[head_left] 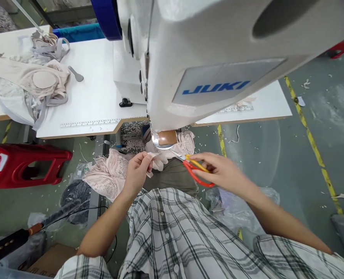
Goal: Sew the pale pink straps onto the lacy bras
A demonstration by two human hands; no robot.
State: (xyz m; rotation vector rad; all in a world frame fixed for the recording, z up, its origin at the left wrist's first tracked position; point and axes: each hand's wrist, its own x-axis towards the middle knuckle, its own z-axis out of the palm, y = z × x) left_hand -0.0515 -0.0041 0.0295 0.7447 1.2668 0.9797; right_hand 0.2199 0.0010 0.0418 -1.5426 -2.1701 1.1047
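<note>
My left hand [139, 169] pinches the edge of a pale pink lace bra [109, 170], just in front of the sewing machine. More of its lace fabric [185, 144] lies beneath the machine head and over my lap. In my right hand [218, 169] is a pair of scissors [195, 170] with red and orange handles. Their blades point left toward the cloth near my left fingers. Part of the fabric is hidden behind the machine head and my left hand.
A white JUKI sewing machine [212, 73] looms close overhead. On the white table [87, 85] at left lie a pile of beige bras [41, 81] and a small grey tool [76, 73]. A red stool [26, 164] stands at left. Plastic bags [244, 205] lie on the floor.
</note>
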